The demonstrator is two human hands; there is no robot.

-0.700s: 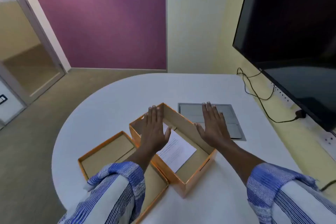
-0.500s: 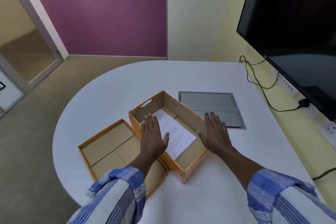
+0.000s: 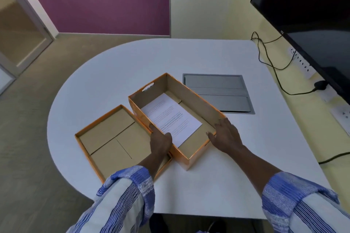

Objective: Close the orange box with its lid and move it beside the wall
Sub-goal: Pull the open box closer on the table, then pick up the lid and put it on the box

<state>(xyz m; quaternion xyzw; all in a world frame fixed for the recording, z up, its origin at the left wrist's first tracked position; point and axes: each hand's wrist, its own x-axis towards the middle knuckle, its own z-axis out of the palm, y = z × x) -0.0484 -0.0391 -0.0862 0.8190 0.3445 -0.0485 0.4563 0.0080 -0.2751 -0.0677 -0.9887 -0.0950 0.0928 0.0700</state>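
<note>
The orange box [image 3: 197, 98] stands open in the middle of the white table [image 3: 117, 66], with a printed white sheet [image 3: 170, 117] lying inside. Its lid [image 3: 106, 134] lies upside down on the table, touching the box's left side. My left hand [image 3: 161, 142] grips the box's left wall near the front, thumb inside. My right hand [image 3: 225, 136] clasps the right wall, thumb over the rim and fingers along the outside. The yellow wall [image 3: 274, 58] runs along the table's right edge.
A grey hatch panel [image 3: 216, 92] is set flush in the table just behind the box. A large black screen [image 3: 312, 5] hangs on the right wall above a power strip [image 3: 301, 62] and black cables [image 3: 269, 62]. The table's left edge is rounded.
Both hands have come back from hovering flat over the box and have closed on its side walls near the front. The view has tilted further down.
</note>
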